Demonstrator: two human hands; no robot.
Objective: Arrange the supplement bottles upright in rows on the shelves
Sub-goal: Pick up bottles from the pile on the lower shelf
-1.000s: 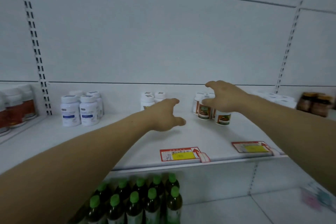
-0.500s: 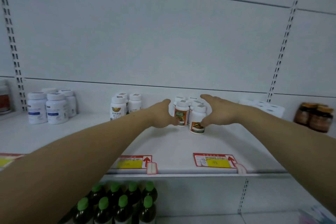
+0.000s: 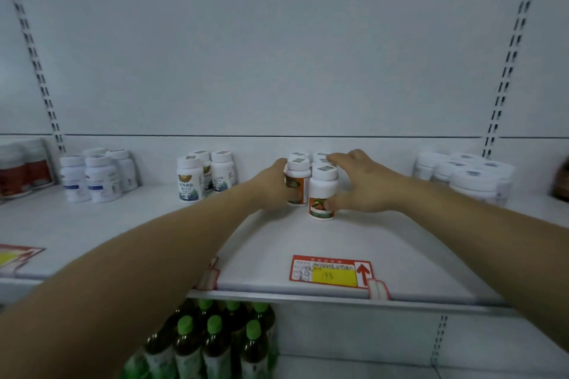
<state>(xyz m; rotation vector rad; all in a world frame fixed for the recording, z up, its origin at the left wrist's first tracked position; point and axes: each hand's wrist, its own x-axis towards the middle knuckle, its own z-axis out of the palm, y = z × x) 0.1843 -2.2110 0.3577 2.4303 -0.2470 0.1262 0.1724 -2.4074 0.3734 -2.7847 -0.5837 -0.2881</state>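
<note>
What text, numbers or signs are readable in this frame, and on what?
"198" (faint): yellow field of the price tag at the front of the shelf.
Red up arrow: same tag, right end.
Tag's small print: too blurred to read.
Labels on the orange-label bottles, gold-emblem bottles and blue-label bottles: too blurred to read.
Left price tag: cut off, unreadable.
</note>
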